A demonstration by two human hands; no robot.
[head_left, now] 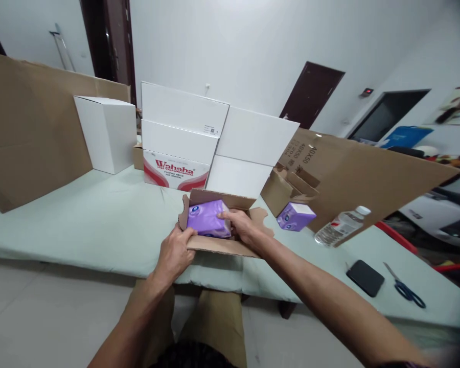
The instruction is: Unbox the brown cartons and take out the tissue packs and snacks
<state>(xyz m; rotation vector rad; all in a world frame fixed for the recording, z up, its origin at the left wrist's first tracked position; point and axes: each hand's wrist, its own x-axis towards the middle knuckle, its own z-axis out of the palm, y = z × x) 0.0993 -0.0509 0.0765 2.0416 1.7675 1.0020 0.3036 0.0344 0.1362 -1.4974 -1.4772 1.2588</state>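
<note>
A small open cardboard box (pixel 222 245) sits at the table's front edge, its flaps standing up. Inside its left part lies a purple tissue pack (pixel 207 217). My left hand (pixel 177 249) is closed round the box's near left corner, the thumb over the rim close to the pack. Reaching into the box from the right, my right hand (pixel 240 224) grips the right end of the pack, thumb on top and the other fingers partly hidden. A second purple tissue pack (pixel 296 216) stands on the table to the right of the box.
Behind the box stand a Wahaha carton (pixel 176 171) and white panels (pixel 249 133). Further left are a white box (pixel 111 133) and a large cardboard sheet (pixel 34 128). To the right are a water bottle (pixel 341 227), a black flat case (pixel 365 278) and scissors (pixel 404 289).
</note>
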